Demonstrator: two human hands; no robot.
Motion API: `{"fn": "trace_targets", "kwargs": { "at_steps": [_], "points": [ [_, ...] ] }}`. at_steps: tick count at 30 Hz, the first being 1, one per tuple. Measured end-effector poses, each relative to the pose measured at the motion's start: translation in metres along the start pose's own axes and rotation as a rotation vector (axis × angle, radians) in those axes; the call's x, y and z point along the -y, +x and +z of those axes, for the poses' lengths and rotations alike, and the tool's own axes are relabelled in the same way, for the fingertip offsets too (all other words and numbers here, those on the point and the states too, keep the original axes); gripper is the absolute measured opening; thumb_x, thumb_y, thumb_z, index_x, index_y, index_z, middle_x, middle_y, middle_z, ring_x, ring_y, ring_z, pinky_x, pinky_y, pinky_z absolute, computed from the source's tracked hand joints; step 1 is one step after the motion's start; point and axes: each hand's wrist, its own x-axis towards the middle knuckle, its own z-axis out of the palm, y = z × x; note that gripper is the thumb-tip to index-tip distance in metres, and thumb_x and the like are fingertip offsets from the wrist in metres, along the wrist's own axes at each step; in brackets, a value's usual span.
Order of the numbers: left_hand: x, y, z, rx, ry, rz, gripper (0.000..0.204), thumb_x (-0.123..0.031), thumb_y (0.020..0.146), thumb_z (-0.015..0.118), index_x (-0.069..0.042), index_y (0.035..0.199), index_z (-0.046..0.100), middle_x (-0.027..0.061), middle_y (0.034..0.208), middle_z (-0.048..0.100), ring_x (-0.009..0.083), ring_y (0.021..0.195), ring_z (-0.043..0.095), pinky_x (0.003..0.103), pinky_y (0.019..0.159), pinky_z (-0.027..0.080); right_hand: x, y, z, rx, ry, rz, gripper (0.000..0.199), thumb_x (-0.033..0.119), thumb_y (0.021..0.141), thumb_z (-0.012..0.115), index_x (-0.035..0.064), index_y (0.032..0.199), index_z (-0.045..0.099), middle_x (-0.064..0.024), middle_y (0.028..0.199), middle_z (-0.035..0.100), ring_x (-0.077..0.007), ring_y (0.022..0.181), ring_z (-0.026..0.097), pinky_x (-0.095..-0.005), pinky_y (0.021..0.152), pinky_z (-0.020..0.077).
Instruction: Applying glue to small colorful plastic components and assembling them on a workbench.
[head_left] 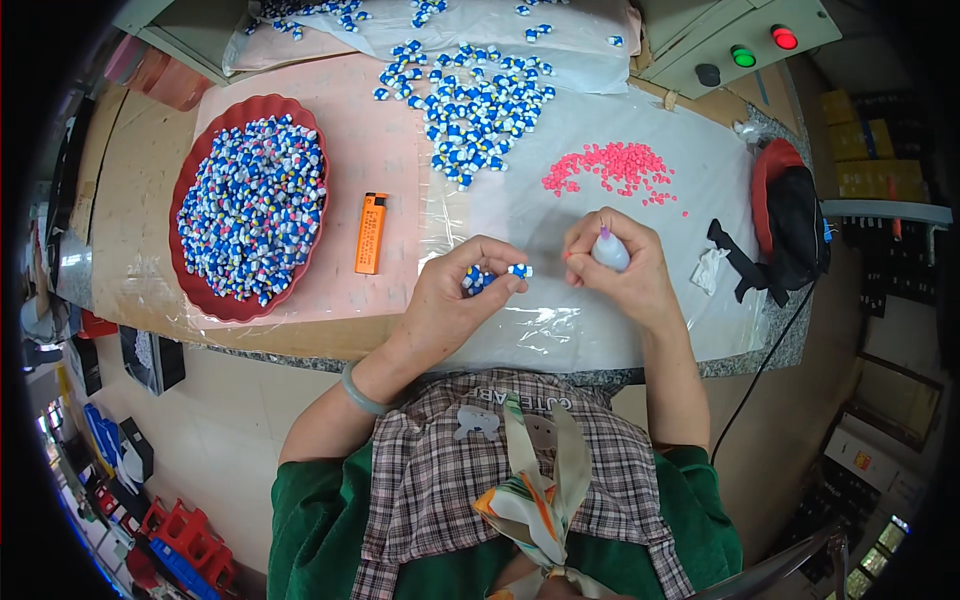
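My left hand [452, 302] is closed, pinching a small blue-and-white piece [519, 271] between thumb and forefinger. More blue-and-white pieces [476, 279] sit in its curled fingers. A little to the right, my right hand [625, 265] is wrapped round a small whitish squeeze bottle [611, 250] with a purple tip. A tiny red-pink piece [568, 256] shows at its thumb and fingertip. The two hands are apart, above the plastic-covered table. Beyond the right hand lies a scatter of small pink pieces [625, 168]. A loose pile of blue-and-white pieces [480, 110] spreads farther back.
On the left stands a red scalloped tray [318, 225] heaped with blue, white and pink pieces. An orange lighter [370, 233] lies beside it. To the right are a crumpled tissue [709, 271] and a black bag [795, 225]. A control box [740, 50] with lit buttons borders the back right.
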Motion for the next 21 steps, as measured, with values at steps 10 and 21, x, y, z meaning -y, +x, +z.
{"fn": "trace_targets", "kwargs": {
  "at_steps": [10,21],
  "points": [
    [0.0,-0.001,0.007,-0.027,0.138,0.134,0.018,-0.003,0.084,0.066,-0.001,0.102,0.064,0.0074,0.084,0.067,0.0115,0.08,0.063,0.026,0.07,0.05,-0.001,-0.011,0.025,0.009,-0.109,0.094,0.022,-0.003,0.081,0.069,0.0029,0.093,0.051,-0.0059,0.083,0.064,-0.0088,0.067,0.059,-0.0232,0.059,0.0492],
    [-0.002,-0.003,0.004,0.008,0.501,0.347,0.02,0.0,0.083,0.065,-0.002,0.103,0.063,0.0128,0.095,0.067,0.0254,0.083,0.067,0.031,0.073,0.052,-0.003,-0.009,0.028,0.014,-0.135,0.137,0.024,-0.003,0.08,0.068,0.0029,0.096,0.051,-0.0046,0.079,0.063,-0.0076,0.065,0.057,-0.0224,0.058,0.0479]
  ]
}}
